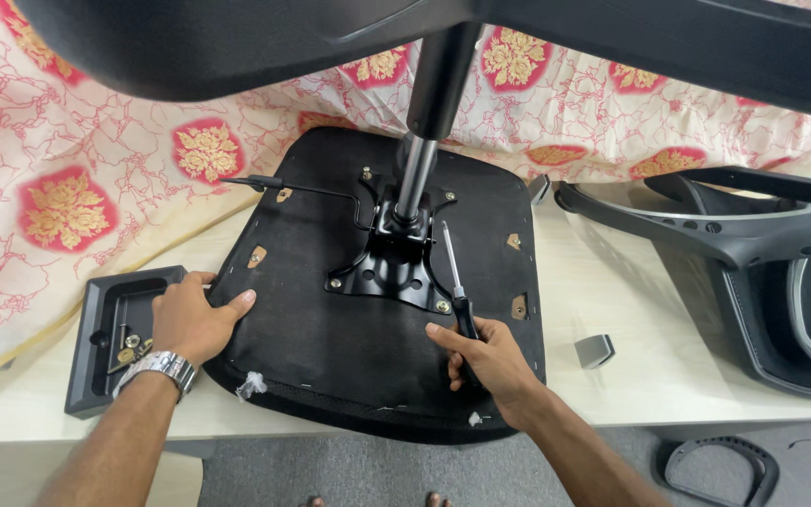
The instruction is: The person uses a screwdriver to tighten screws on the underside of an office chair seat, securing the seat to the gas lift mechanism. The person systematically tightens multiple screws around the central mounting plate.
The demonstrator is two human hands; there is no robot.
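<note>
Nearest: person's bare toes at the bottom edge, grey floor, a black ring-shaped plastic part (720, 467) on the floor at lower right.

Right hand (488, 357) is wrapped around the black handle of a screwdriver (455, 282), index finger stretched along the seat base. The shaft runs up and away, tip near the top right of the mounting plate, not seated on any screw that I can tell. Left hand (194, 319), wristwatch on the wrist, lies flat and spread on the left edge of the upturned chair seat (321, 347), holding nothing, just steadying it.

The seat lies underside up on the pale table (612, 366), front edge hanging slightly over. The black metal mounting plate (396, 268) sits at its middle, brass-coloured screws showing at its corners. The gas-lift column (420, 160) stands up out of the plate, a lever rod (302, 190) sticking out to the left.

Step judged: working the plate screws, between screws. Next move calls for setting the tip square in a screw head while the left hand keeps the seat from turning.

Left: black parts tray (96, 366) with loose screws. Right: small grey plastic piece (594, 350), black chair backrest frame (753, 244). Far: floral red-and-white cloth (68, 169).
</note>
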